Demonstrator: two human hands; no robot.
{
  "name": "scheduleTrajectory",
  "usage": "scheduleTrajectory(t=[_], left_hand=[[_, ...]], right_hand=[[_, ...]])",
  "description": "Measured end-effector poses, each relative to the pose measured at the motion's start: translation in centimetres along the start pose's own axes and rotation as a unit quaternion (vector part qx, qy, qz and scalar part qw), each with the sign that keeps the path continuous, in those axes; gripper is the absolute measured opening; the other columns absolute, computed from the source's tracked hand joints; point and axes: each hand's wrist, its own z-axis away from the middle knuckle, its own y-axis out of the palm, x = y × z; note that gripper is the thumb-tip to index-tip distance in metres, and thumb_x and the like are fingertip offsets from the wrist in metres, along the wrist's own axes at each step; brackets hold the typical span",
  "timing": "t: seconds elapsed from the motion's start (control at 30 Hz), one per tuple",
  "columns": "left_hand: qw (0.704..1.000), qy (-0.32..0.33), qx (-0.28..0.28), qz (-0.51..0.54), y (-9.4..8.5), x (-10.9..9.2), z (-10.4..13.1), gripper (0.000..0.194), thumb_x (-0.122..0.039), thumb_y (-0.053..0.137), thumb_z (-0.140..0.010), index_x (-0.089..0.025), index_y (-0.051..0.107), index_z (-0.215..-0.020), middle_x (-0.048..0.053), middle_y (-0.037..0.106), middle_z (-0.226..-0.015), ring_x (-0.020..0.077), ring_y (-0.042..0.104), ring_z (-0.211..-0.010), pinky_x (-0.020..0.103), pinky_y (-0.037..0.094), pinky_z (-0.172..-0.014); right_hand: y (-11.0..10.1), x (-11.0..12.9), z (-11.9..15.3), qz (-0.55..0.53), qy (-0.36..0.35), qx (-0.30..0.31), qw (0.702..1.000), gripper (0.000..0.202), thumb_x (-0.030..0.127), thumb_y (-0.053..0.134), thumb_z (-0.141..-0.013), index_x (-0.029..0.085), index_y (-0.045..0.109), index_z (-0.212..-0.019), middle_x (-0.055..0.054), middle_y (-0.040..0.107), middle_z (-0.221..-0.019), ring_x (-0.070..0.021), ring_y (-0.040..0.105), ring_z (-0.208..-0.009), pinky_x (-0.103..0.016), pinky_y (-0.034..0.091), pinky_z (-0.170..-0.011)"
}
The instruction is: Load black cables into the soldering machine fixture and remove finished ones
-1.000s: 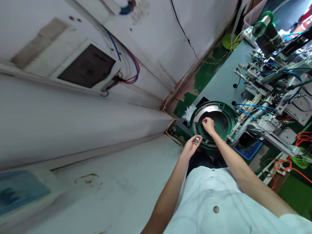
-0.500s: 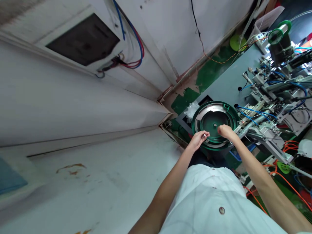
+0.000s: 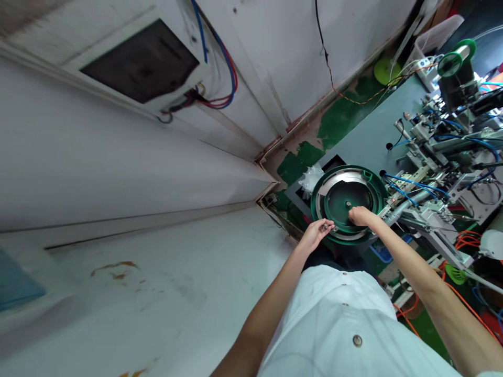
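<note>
A round green feeder bowl with a bright metal ring track stands in front of me, a small bolt at its centre. Over the bowl's near left rim is my left hand, palm up, its fingers curled round small shiny metal parts. My right hand reaches over the near right rim into the bowl, knuckles up and fingers closed downward. Whatever those fingertips hold is hidden beneath the hand.
A grey machine table carries metal fixtures and blue air tubes right of the bowl. A clear plastic bag lies at the bowl's left. A white wall runs along my left; orange hoses lie at right.
My right hand has moved slightly down and left within the bowl. My left hand has shifted a little left and down, still holding the small metal parts. The view has shifted slightly.
</note>
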Motion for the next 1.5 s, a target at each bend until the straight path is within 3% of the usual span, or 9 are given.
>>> scheduleTrajectory(t=[0.2, 0.4, 0.57, 0.7, 0.83, 0.93, 1.03, 1.17, 1.5], left_hand=[[0.999, -0.032, 0.015, 0.011, 0.6, 1.0, -0.3, 0.029, -0.012, 0.046, -0.090, -0.005, 0.068, -0.072, 0.015, 0.069, -0.077, 0.0176, 0.067, -0.072, 0.031, 0.054, -0.080], [1.000, -0.019, 0.004, 0.006, 0.0, 0.7, -0.3, 0.026, -0.009, 0.049, -0.087, -0.007, 0.067, -0.067, 0.010, 0.068, -0.070, 0.0124, 0.065, -0.065, 0.022, 0.053, -0.075], [1.000, -0.007, -0.008, -0.001, -0.4, 0.0, 0.6, 0.026, -0.008, 0.048, -0.086, -0.008, 0.067, -0.068, 0.009, 0.068, -0.072, 0.0125, 0.065, -0.068, 0.021, 0.053, -0.073], [1.000, -0.010, -0.021, 0.008, -0.1, -0.2, 0.7, 0.025, -0.007, 0.049, -0.086, -0.008, 0.066, -0.068, 0.009, 0.068, -0.072, 0.0126, 0.065, -0.070, 0.022, 0.053, -0.078], [0.999, -0.023, -0.018, 0.019, 0.7, -0.2, -0.2, 0.031, -0.008, 0.044, -0.089, -0.009, 0.065, -0.067, 0.007, 0.068, -0.071, 0.0117, 0.065, -0.070, 0.023, 0.053, -0.077], [0.999, -0.036, 0.002, 0.020, 1.6, 0.0, -1.1, 0.035, -0.010, 0.039, -0.092, -0.010, 0.064, -0.067, 0.005, 0.066, -0.067, 0.0090, 0.062, -0.063, 0.020, 0.052, -0.071], [0.997, -0.063, 0.043, 0.001, 2.3, 0.4, -1.6, 0.034, -0.012, 0.043, -0.092, -0.009, 0.064, -0.065, 0.006, 0.065, -0.065, 0.0091, 0.060, -0.058, 0.018, 0.048, -0.061], [0.989, -0.098, 0.102, -0.039, 2.6, 1.1, -1.2, 0.034, -0.014, 0.048, -0.089, -0.007, 0.065, -0.060, 0.008, 0.065, -0.062, 0.0090, 0.059, -0.055, 0.017, 0.043, -0.056], [0.970, -0.147, 0.152, -0.120, 1.2, 1.7, 0.2, 0.032, -0.024, 0.057, -0.085, -0.009, 0.068, -0.060, 0.009, 0.067, -0.065, 0.0113, 0.061, -0.060, 0.024, 0.046, -0.075]], right_hand=[[-0.5, 1.9, 1.2, -0.165, -0.087, -0.109, 0.976, 0.018, 0.028, 0.054, -0.086, 0.021, 0.070, -0.091, 0.000, 0.070, -0.082, -0.0107, 0.063, -0.073, -0.017, 0.043, -0.066], [0.1, 3.4, -3.7, -0.205, 0.013, -0.225, 0.952, 0.022, 0.018, 0.046, -0.088, 0.015, 0.066, -0.097, -0.008, 0.065, -0.095, -0.0171, 0.059, -0.086, -0.025, 0.042, -0.075], [0.8, 4.6, -6.8, -0.199, 0.062, -0.261, 0.942, 0.020, 0.008, 0.046, -0.084, 0.012, 0.063, -0.093, -0.015, 0.060, -0.102, -0.0238, 0.054, -0.094, -0.032, 0.039, -0.082], [0.7, 4.8, -5.8, -0.203, 0.069, -0.274, 0.938, 0.018, 0.008, 0.045, -0.084, 0.013, 0.062, -0.085, -0.014, 0.060, -0.092, -0.0231, 0.055, -0.088, -0.032, 0.039, -0.081], [0.4, 5.6, -1.8, -0.207, 0.053, -0.296, 0.931, 0.016, 0.016, 0.045, -0.088, 0.014, 0.061, -0.089, -0.009, 0.060, -0.092, -0.0189, 0.055, -0.085, -0.028, 0.041, -0.076], [0.1, 5.9, 1.7, -0.184, 0.017, -0.262, 0.947, 0.015, 0.023, 0.050, -0.088, 0.020, 0.064, -0.088, -0.003, 0.063, -0.087, -0.0146, 0.058, -0.079, -0.023, 0.042, -0.073], [-0.6, 4.6, 3.5, -0.094, 0.104, -0.202, 0.969, 0.022, 0.025, 0.045, -0.092, 0.021, 0.066, -0.097, -0.006, 0.066, -0.094, -0.0158, 0.061, -0.086, -0.023, 0.042, -0.075], [-1.5, 2.4, 2.6, -0.001, 0.210, -0.136, 0.968, 0.025, 0.012, 0.043, -0.088, 0.011, 0.068, -0.092, -0.018, 0.067, -0.089, -0.0248, 0.063, -0.087, -0.032, 0.041, -0.076], [-0.5, 3.3, 0.4, 0.145, 0.250, -0.020, 0.957, 0.031, 0.003, 0.043, -0.084, 0.009, 0.072, -0.089, -0.024, 0.068, -0.092, -0.0322, 0.057, -0.100, -0.040, 0.030, -0.082]])
